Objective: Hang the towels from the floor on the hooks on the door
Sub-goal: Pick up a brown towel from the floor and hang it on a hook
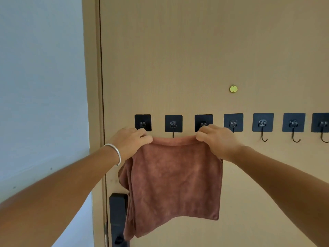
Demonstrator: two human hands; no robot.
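Observation:
A rust-brown towel point(175, 179) hangs stretched against the beige door point(187, 50). My left hand point(130, 141) pinches its top left corner just under the first black hook point(143, 123). My right hand point(218, 139) pinches the top right corner at the third hook point(203, 122). The second hook point(173, 124) sits above the middle of the towel's top edge, its wire tip just touching the cloth. Whether the towel is caught on any hook is hidden by my fingers.
Several more black adhesive hooks point(263, 124) run in a row to the right, bare. A brass peephole point(233, 89) sits above them. A black door lock and handle point(118, 218) lies partly behind the towel's lower left. A pale wall point(42, 86) is on the left.

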